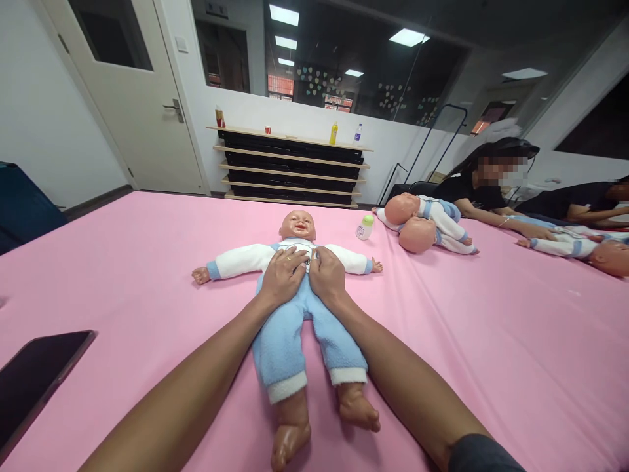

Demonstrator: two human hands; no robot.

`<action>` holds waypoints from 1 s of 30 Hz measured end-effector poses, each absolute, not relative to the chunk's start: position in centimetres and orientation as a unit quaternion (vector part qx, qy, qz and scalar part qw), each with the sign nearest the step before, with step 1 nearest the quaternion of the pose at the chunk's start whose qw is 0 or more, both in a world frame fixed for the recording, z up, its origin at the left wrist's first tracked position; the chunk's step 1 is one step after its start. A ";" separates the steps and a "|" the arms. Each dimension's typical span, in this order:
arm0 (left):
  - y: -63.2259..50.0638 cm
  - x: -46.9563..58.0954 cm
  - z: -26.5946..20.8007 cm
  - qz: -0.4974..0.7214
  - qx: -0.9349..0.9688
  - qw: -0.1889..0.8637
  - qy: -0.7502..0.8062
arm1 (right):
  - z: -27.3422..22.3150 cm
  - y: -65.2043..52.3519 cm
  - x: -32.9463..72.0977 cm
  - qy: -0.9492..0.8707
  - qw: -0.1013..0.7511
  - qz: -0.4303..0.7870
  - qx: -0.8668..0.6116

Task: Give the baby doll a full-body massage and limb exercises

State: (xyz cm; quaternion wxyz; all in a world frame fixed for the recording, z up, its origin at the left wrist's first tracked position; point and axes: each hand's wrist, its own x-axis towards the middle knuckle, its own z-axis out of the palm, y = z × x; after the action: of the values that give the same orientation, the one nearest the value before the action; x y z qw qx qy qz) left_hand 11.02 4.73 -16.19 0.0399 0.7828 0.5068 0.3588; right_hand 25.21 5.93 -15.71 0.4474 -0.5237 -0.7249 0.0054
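Observation:
A baby doll (287, 344) in a white and light-blue fleece outfit lies face up on the pink-covered table, its head away from me and its arms spread wide. My left hand (285, 274) is on the left of its chest, with bent fingers gathered at the middle of the white top (246, 260). Close beside it, my right hand (327, 272) is closed at the same front, thumb toward the centre. A small dark detail on the cloth shows between the hands. The fingertips are partly hidden, and both hands seem to pinch the fabric.
A white bottle with a green cap (364, 227) stands right of the doll's head. Two more dolls (417, 223) lie piled farther right. Beyond them, a person (484, 183) handles another doll (584, 246). A dark phone or tablet (39, 383) lies at the left front on the pink cover (147, 275).

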 end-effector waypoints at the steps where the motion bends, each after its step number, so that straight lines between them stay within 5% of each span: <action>1: 4.8 11.0 -16.2 0.348 0.784 0.042 0.512 | -15.6 5.8 25.2 -0.734 0.458 0.001 -0.502; 15: 6.5 10.5 -19.1 0.478 0.649 0.017 0.592 | -15.4 5.7 25.1 -0.858 0.423 0.074 -0.283; 23: 5.2 11.0 -17.4 0.534 0.651 0.004 0.540 | -15.7 6.3 24.7 -0.841 0.385 0.056 -0.374; 30: 4.6 10.9 -17.1 0.458 0.753 0.018 0.472 | -15.8 6.5 25.1 -0.772 0.414 0.054 -0.480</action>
State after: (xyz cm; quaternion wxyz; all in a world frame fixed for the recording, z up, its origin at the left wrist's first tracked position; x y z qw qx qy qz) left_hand 10.89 4.58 -17.14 0.0184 0.7531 0.4721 0.4578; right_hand 25.10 6.48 -15.85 0.4138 -0.4801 -0.7716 0.0543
